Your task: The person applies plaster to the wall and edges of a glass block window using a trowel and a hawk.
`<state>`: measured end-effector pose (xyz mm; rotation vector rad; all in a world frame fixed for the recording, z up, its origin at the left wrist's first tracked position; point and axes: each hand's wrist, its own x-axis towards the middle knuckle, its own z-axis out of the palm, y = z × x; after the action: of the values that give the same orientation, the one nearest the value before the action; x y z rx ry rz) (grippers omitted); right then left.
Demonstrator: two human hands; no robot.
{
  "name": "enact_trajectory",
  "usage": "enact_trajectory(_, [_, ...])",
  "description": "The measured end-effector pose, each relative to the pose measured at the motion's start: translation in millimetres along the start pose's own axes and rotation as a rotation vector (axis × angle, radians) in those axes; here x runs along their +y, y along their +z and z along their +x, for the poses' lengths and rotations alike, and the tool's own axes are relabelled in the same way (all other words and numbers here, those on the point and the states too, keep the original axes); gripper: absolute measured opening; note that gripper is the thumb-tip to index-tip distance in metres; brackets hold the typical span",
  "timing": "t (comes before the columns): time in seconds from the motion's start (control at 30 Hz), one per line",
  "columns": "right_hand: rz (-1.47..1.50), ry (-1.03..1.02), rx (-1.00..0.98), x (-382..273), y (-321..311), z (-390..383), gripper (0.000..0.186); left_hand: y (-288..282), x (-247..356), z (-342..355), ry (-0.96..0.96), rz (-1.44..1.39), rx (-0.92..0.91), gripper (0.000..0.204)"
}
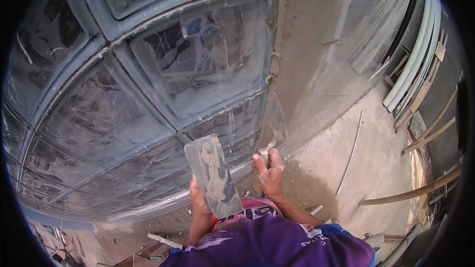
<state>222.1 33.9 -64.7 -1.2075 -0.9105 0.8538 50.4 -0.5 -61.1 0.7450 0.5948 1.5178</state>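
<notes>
My left hand (199, 197) grips a flat, grey rectangular mortar board (194, 154) from below and its left side; most of its fingers are hidden under it. A streak of wet grey-brown mortar (212, 160) lies along the board's top face. Just to the right, my right hand (272, 177) is closed round the handle of a small pointed trowel (275, 121). The blade points away from me, close to the plastered strip (302, 34) beside the glass blocks. Its colour blends with the wall, so whether it touches is unclear.
A wall of glass blocks (198, 69) with mortar-smeared joints fills the left. Pale pipes (420, 44) and wooden strips lean at the far right. A thin rod (350, 153) lies on the dusty concrete floor (316, 158). Curved wooden poles (410, 190) jut in from the right.
</notes>
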Motion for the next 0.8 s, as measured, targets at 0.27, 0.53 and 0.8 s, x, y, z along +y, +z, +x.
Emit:
enact_trajectory(0.27, [-0.31,-0.235,0.055,-31.2,-4.9,10.9,0.022,-3.4,12.0,4.0,-0.095,-0.001,-0.021,0.047])
enact_trajectory(0.53, [-0.136,-0.005,0.093,-50.2,13.0,5.5,0.024,-15.8,13.7,5.3,-0.102,0.025,-0.05,0.047])
enact_trajectory(0.8, [-0.34,-0.217,0.164,-25.2,-10.3,-4.9,0.025,-9.7,15.5,7.3,-0.114,0.004,-0.075,0.047])
